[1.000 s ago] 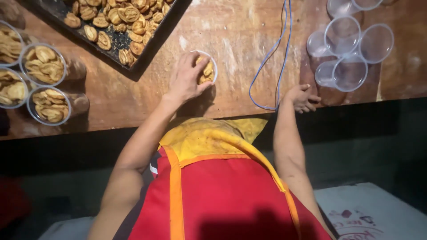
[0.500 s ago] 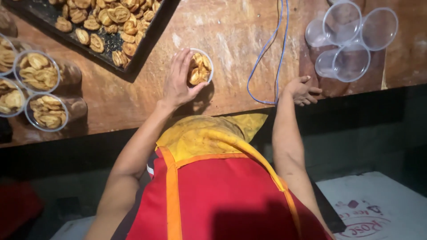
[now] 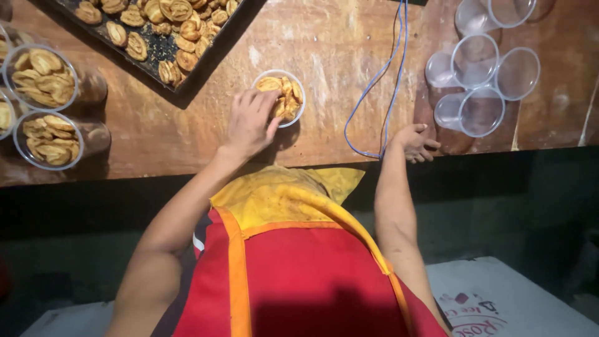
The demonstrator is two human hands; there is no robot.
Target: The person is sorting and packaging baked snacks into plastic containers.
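A small clear plastic cup [image 3: 286, 93] filled with golden curled pastries stands on the wooden table [image 3: 337, 56]. My left hand [image 3: 249, 122] grips its near left side, with the fingertips on the rim and on the pastries. My right hand [image 3: 417, 141] rests at the table's near edge with its fingers loosely curled and nothing in it. It lies beside a blue cable [image 3: 392, 75], with several empty clear cups [image 3: 477, 84] beyond it.
A dark baking tray [image 3: 206, 59] of the same pastries lies at the far left. Filled clear cups [image 3: 43, 78] stand at the left edge. I wear a red apron with orange trim [image 3: 299, 281]. A white printed box [image 3: 499, 299] sits below, at the lower right.
My left hand has slid back off the top of the cup, so the pastries inside now show. My right hand has stayed at the table edge.
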